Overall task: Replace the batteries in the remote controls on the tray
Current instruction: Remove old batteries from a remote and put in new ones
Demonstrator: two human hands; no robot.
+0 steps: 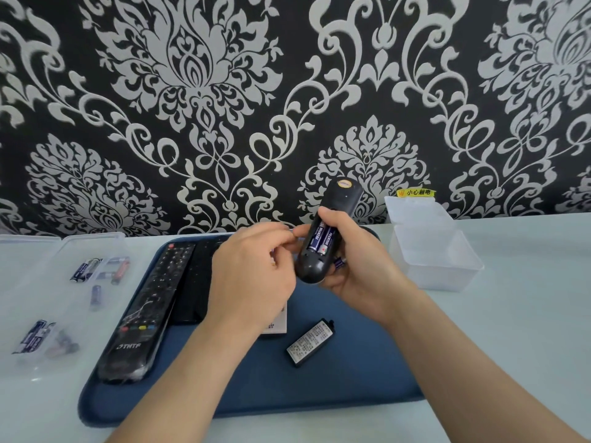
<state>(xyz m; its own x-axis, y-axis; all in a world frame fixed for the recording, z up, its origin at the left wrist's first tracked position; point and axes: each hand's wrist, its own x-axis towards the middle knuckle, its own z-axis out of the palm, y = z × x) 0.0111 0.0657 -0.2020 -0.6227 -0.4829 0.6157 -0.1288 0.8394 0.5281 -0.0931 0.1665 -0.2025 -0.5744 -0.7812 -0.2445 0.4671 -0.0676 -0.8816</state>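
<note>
**Holding a rounded black plastic remote over the blue tray**

The right hand wraps round it, two blue batteries seated in its open bay. The left hand has curled fingers touching its side; whether they pinch anything is unclear. A black battery cover lies on the tray.

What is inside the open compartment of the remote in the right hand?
Two blue batteries lie side by side in the remote. The right hand covers their upper ends.
</note>
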